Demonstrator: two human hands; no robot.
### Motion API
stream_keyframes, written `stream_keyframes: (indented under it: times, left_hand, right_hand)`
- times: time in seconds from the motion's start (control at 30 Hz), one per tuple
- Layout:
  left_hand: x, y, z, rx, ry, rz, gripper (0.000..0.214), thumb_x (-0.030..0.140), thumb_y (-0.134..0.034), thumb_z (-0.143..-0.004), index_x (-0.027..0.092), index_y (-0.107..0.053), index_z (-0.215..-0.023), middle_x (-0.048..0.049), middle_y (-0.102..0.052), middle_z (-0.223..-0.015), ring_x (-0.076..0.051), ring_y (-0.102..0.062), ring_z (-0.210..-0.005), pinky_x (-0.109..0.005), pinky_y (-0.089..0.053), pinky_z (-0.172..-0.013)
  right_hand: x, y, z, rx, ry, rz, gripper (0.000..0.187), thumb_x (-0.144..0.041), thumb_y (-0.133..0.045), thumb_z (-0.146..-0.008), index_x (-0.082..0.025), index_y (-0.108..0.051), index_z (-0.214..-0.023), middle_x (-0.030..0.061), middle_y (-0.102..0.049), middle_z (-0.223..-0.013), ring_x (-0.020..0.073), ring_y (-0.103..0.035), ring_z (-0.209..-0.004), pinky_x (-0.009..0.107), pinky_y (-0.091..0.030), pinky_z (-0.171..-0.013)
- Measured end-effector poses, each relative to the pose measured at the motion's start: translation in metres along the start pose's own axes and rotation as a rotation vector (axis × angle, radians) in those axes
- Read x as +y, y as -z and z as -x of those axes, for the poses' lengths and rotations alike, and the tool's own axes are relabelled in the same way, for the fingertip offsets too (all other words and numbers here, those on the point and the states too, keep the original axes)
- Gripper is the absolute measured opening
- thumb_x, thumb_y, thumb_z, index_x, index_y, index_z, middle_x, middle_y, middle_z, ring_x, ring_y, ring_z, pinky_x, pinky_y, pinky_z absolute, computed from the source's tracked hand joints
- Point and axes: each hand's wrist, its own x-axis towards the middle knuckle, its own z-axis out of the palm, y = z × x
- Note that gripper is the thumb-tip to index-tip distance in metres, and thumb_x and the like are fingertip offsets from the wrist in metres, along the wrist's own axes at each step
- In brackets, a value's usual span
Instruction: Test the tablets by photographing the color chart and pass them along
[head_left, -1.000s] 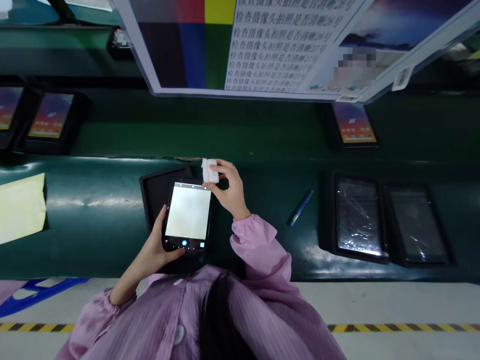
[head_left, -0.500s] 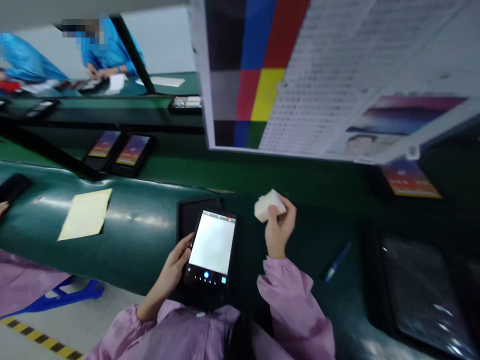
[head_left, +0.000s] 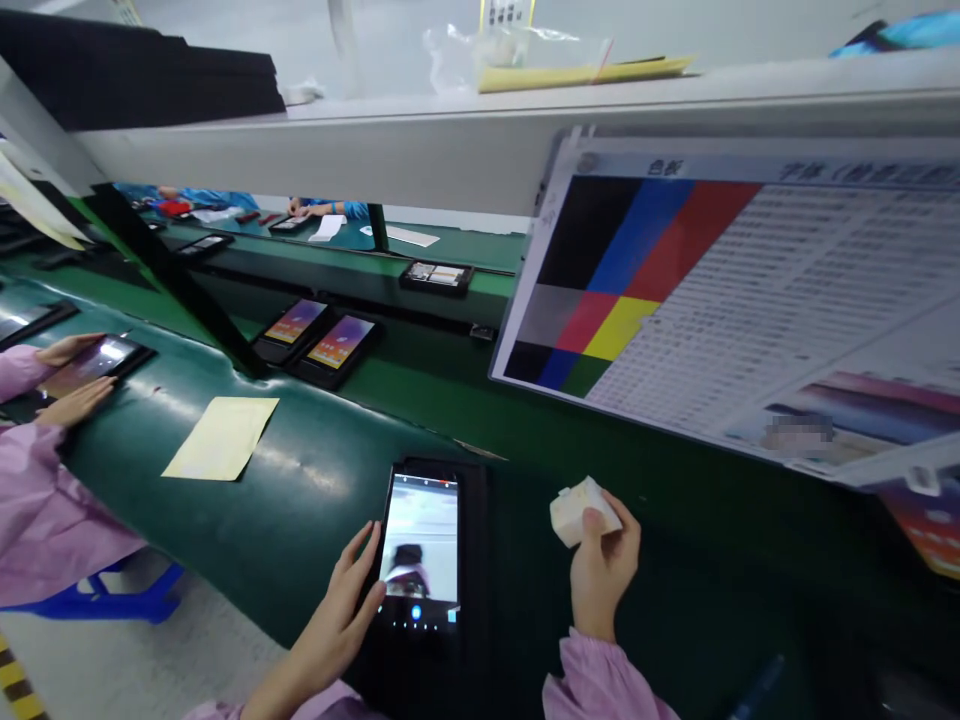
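My left hand (head_left: 346, 608) grips the left edge of a black tablet (head_left: 421, 560), thumb near its lower screen. The lit screen shows a camera picture of a dark-haired head. The tablet lies low over a black tray (head_left: 480, 500) on the green belt (head_left: 315, 490). To the right of the tablet, my right hand (head_left: 600, 570) is closed around a small folded white cloth (head_left: 576, 510), held just above the belt.
A colour and text test chart (head_left: 712, 300) hangs tilted above the belt at right. A yellow sheet (head_left: 221, 437) lies on the belt at left. Two lit tablets (head_left: 319, 340) sit in trays behind. A co-worker's hands (head_left: 67, 375) touch another tablet (head_left: 105, 357) far left. A blue pen (head_left: 757, 688) lies bottom right.
The view has swung up and left, so the shelf and far bench show. The tablet screen went from blank white to a camera picture. My right hand drew the cloth away to the right.
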Motion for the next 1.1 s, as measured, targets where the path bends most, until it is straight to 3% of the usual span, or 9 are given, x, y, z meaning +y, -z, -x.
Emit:
stream_keyframes:
  times: [0.1, 0.2, 0.3, 0.4, 0.5, 0.63, 0.83, 0.97, 1.1]
  left_hand:
    - [-0.008, 0.002, 0.006, -0.162, -0.062, -0.173, 0.083, 0.061, -0.05, -0.102, 0.043, -0.003, -0.168, 0.0018, -0.002, -0.178, -0.033, 0.0, -0.164, -0.062, -0.012, -0.131]
    - [-0.03, -0.003, 0.009, -0.249, -0.19, -0.209, 0.128, 0.072, -0.073, -0.081, 0.041, 0.019, -0.164, -0.0058, -0.001, -0.178, -0.043, -0.007, -0.161, -0.068, -0.018, -0.128]
    - [-0.055, -0.014, 0.004, -0.182, -0.275, -0.311, 0.155, 0.069, -0.091, -0.06, 0.044, 0.025, -0.161, -0.0112, -0.008, -0.177, -0.052, -0.016, -0.156, -0.077, -0.028, -0.122]
    - [-0.061, -0.026, -0.013, -0.101, -0.36, -0.43, 0.152, 0.063, -0.092, -0.063, 0.044, 0.022, -0.163, -0.0152, -0.014, -0.176, -0.053, -0.023, -0.154, -0.078, -0.031, -0.12]
    - [-0.038, -0.04, -0.05, -0.102, -0.474, -0.509, 0.154, 0.062, -0.092, -0.065, 0.036, 0.022, -0.164, -0.0234, -0.018, -0.174, -0.051, -0.025, -0.155, -0.075, -0.026, -0.123]
    - [0.012, -0.065, -0.133, -0.113, -0.543, -0.512, 0.148, 0.053, -0.091, -0.072, 0.029, 0.021, -0.165, -0.024, -0.019, -0.174, -0.044, -0.024, -0.158, -0.067, -0.02, -0.128]
    - [0.082, -0.12, -0.254, -0.148, -0.62, -0.424, 0.102, 0.051, -0.079, -0.087, 0.02, -0.024, -0.166, -0.0218, -0.027, -0.172, -0.044, -0.028, -0.157, -0.068, -0.02, -0.127]
    - [0.111, -0.143, -0.277, -0.147, -0.67, -0.35, 0.073, 0.049, -0.073, -0.094, 0.021, -0.045, -0.156, -0.017, -0.037, -0.167, -0.042, -0.035, -0.153, -0.069, -0.027, -0.123]
    - [0.119, -0.127, -0.266, -0.001, -0.705, -0.275, 0.059, 0.047, -0.07, -0.097, 0.02, -0.055, -0.147, -0.0151, -0.048, -0.159, -0.037, -0.047, -0.146, -0.065, -0.037, -0.119]
  right_hand:
    - [0.0, 0.001, -0.002, 0.009, 0.004, 0.003, 0.06, -0.063, -0.076, -0.082, -0.019, -0.067, -0.123, 0.0147, -0.065, -0.13, 0.0353, -0.064, -0.118, 0.057, -0.051, -0.103]
    - [0.002, 0.001, -0.003, 0.024, 0.003, 0.001, 0.06, -0.063, -0.076, -0.082, -0.019, -0.067, -0.122, 0.0148, -0.066, -0.129, 0.0348, -0.065, -0.116, 0.057, -0.052, -0.102]
    - [0.003, 0.002, -0.003, 0.029, -0.007, -0.011, 0.061, -0.063, -0.076, -0.081, -0.019, -0.066, -0.122, 0.0145, -0.066, -0.129, 0.034, -0.065, -0.115, 0.055, -0.051, -0.102]
    - [0.005, 0.004, -0.003, 0.029, -0.035, -0.028, 0.06, -0.062, -0.077, -0.081, -0.019, -0.067, -0.121, 0.0141, -0.068, -0.127, 0.0326, -0.067, -0.111, 0.051, -0.055, -0.097]
    - [0.005, 0.008, -0.002, 0.082, -0.015, -0.038, 0.058, -0.061, -0.076, -0.082, -0.019, -0.066, -0.12, 0.014, -0.068, -0.126, 0.0326, -0.068, -0.113, 0.047, -0.057, -0.094]
    - [0.008, 0.017, -0.003, 0.204, 0.031, -0.036, 0.055, -0.061, -0.072, -0.085, -0.021, -0.064, -0.122, 0.0132, -0.067, -0.128, 0.032, -0.068, -0.115, 0.046, -0.058, -0.094]
    - [0.008, 0.023, -0.009, 0.232, 0.069, 0.021, 0.054, -0.06, -0.073, -0.083, -0.02, -0.067, -0.119, 0.0131, -0.072, -0.119, 0.0323, -0.073, -0.104, 0.043, -0.061, -0.086]
    - [0.004, 0.024, -0.011, 0.211, 0.102, 0.065, 0.053, -0.061, -0.074, -0.081, -0.021, -0.07, -0.115, 0.0129, -0.075, -0.115, 0.0342, -0.075, -0.102, 0.044, -0.064, -0.083]
    - [0.003, 0.025, -0.015, 0.217, 0.102, 0.108, 0.052, -0.064, -0.073, -0.08, -0.025, -0.071, -0.115, 0.0109, -0.077, -0.112, 0.0351, -0.077, -0.097, 0.043, -0.067, -0.074]
